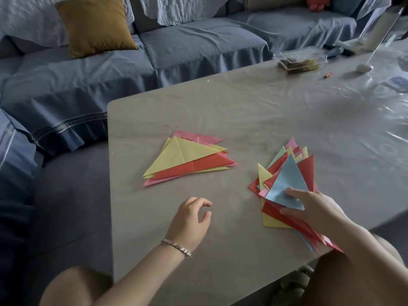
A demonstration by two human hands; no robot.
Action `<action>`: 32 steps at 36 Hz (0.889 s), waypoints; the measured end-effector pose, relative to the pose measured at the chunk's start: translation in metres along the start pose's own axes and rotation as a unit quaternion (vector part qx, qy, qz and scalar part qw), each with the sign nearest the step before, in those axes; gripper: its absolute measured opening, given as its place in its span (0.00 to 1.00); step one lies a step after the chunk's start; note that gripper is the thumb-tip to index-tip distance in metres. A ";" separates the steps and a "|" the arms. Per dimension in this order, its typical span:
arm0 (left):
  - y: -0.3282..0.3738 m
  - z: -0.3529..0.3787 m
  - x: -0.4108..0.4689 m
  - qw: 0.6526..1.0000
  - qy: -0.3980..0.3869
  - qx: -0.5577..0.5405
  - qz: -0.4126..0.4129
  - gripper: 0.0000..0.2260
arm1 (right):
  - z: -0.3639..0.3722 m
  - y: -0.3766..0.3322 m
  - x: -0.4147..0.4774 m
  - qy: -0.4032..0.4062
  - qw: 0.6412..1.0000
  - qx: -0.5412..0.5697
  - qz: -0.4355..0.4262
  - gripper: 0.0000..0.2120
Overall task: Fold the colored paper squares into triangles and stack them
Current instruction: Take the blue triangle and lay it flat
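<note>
Two piles of folded paper triangles lie on the grey table. The left pile is larger triangles, yellow on top over red and pink. The right pile holds several smaller triangles in red, yellow, pink and green, with a light blue triangle on top. My right hand rests on the near end of the right pile, fingers straight across the blue triangle and thumb on a red sheet below. My left hand hovers over bare table between the piles, fingers loosely curled, holding nothing.
A clear plastic box with dark contents, a small red object, a white round object and other items sit at the table's far right. A blue sofa with a mustard cushion borders the table behind and left.
</note>
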State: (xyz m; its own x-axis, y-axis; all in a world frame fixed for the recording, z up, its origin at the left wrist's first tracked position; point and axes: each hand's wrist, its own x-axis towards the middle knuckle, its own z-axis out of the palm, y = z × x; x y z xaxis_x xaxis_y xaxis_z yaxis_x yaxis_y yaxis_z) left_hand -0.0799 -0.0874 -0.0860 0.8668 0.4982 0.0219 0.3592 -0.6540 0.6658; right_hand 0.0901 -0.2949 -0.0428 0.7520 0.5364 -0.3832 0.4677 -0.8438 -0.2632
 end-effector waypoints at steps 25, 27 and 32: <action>0.043 0.010 -0.002 0.852 -0.107 -0.437 -0.269 0.05 | 0.070 -0.094 -0.032 0.156 0.958 0.113 -0.213 0.14; 0.032 0.007 0.000 0.909 -0.060 -0.321 -0.257 0.08 | 0.071 -0.099 -0.034 0.141 0.950 0.113 -0.256 0.15; 0.001 -0.019 0.023 0.976 -0.114 -0.102 -0.156 0.05 | 0.076 -0.083 -0.021 0.110 0.952 0.074 -0.276 0.18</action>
State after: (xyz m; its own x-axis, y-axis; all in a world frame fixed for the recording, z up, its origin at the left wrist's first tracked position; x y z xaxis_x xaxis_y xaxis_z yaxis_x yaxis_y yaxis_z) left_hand -0.0660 -0.0658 -0.0704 0.7890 0.4998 -0.3573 0.5619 -0.3519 0.7486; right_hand -0.0002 -0.2349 -0.0798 0.4969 0.8668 0.0413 0.7618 -0.4129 -0.4992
